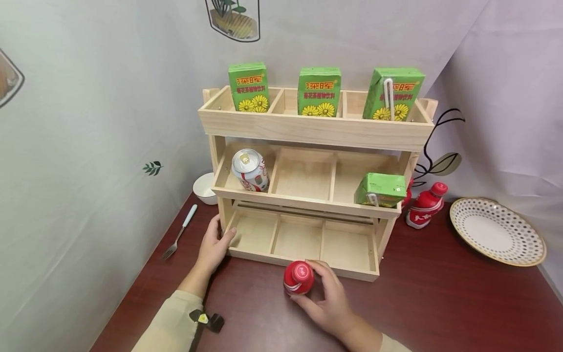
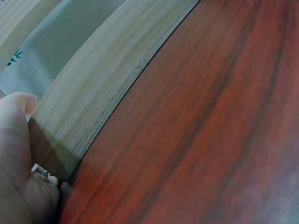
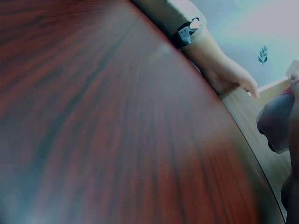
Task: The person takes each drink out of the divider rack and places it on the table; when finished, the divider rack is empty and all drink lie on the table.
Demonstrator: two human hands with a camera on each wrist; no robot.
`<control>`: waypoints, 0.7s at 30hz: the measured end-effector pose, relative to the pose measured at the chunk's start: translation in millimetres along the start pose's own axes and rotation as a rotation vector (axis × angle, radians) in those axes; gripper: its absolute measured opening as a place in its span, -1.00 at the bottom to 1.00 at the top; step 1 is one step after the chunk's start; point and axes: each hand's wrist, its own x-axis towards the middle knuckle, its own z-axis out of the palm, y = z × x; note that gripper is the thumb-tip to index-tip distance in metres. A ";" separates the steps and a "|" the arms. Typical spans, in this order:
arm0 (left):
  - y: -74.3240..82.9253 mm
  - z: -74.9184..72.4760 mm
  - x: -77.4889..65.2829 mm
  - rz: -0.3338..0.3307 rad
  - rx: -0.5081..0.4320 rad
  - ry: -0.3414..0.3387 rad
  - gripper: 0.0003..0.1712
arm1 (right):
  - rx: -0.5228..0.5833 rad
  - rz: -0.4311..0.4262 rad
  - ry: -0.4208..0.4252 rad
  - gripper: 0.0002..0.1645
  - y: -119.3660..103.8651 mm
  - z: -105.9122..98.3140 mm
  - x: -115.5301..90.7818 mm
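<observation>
My right hand [image 1: 327, 300] grips a small red bottle [image 1: 299, 277] with a red cap, thumb on the near side and fingers on the far side. The bottle is in front of the bottom tier of a three-tier wooden rack [image 1: 316, 131]; its dark base [image 3: 275, 123] shows in the right wrist view. My left hand [image 1: 214, 247] holds the rack's lower left corner, its thumb over the side board. In the left wrist view the thumb [image 2: 21, 100] lies at the board's top edge.
Three green drink cartons [image 1: 319, 92] stand on the top tier. The middle tier bears a silver can [image 1: 250, 171] and a green carton [image 1: 380, 189] lying down. Around the rack are a white bowl [image 1: 205, 188], a fork [image 1: 180, 232], red bottles [image 1: 425, 205] and a dotted plate [image 1: 497, 232].
</observation>
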 end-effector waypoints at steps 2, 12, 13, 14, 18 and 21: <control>-0.2 0.1 0.3 0.002 -0.005 0.000 -0.38 | 0.010 -0.007 -0.018 -0.12 -4.7 -4.6 3.4; 1.2 2.6 1.9 0.011 -0.019 -0.008 -0.37 | 0.108 -0.059 -0.087 -0.21 -19.2 -28.8 8.9; 1.4 2.6 2.1 0.012 -0.019 -0.006 -0.36 | 0.109 -0.059 -0.083 -0.21 -18.1 -31.0 7.6; 1.5 2.5 2.2 0.012 -0.018 -0.005 -0.36 | 0.115 -0.052 -0.082 -0.21 -17.6 -33.2 6.2; 0.5 1.4 1.2 0.003 -0.017 0.000 -0.37 | 0.140 -0.025 -0.090 -0.19 -14.5 -41.7 0.1; -0.6 0.9 0.2 -0.002 -0.028 -0.004 -0.36 | 0.148 0.008 -0.104 -0.16 -13.1 -47.5 -3.8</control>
